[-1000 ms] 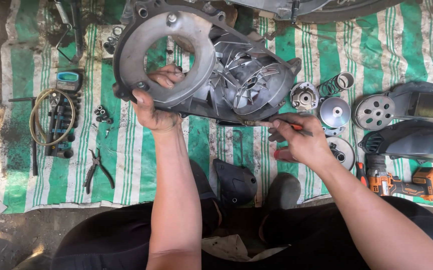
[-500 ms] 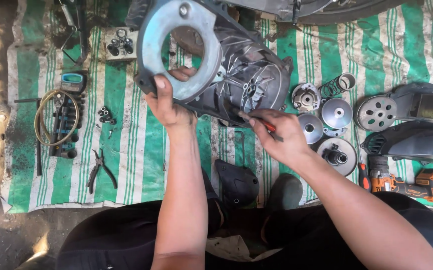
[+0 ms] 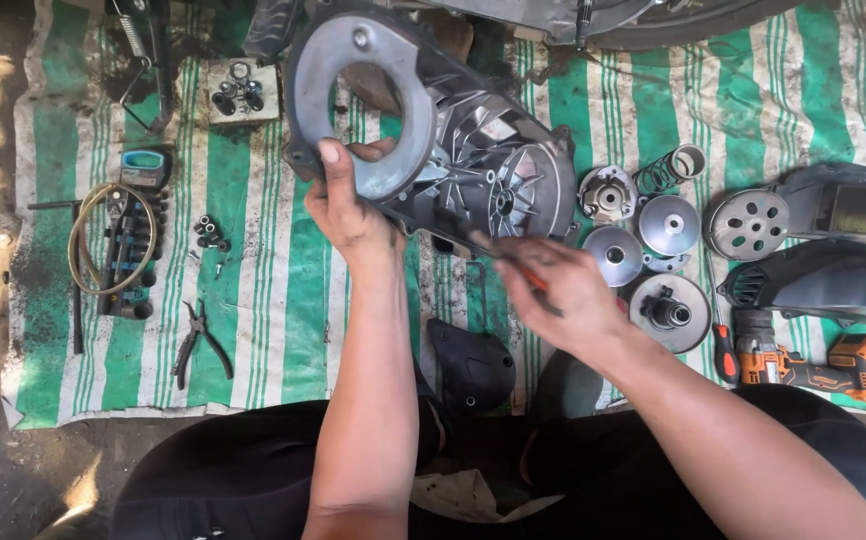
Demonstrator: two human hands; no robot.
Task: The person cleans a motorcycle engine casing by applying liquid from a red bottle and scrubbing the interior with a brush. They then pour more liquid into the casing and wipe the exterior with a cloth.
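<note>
Big grey engine cover (image 3: 453,140) held up over the striped cloth (image 3: 283,320), near 12 o'clock. Gripped at its round hole by the left hand (image 3: 348,205), thumb on the rim. Right hand (image 3: 558,290) closed on a thin tool (image 3: 513,262), tip touching the cover. Round metal parts (image 3: 643,240) at 3 o'clock. Pliers (image 3: 196,338) at 9 o'clock. Drill (image 3: 813,362) at 4 o'clock.

green-and-white striped mat (image 3: 283,330), grey engine cover (image 3: 473,150)

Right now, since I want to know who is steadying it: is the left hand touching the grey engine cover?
Touching. The head view shows the left hand gripping the engine cover's ring-shaped rim, thumb on the front, fingers curled through the opening.
</note>
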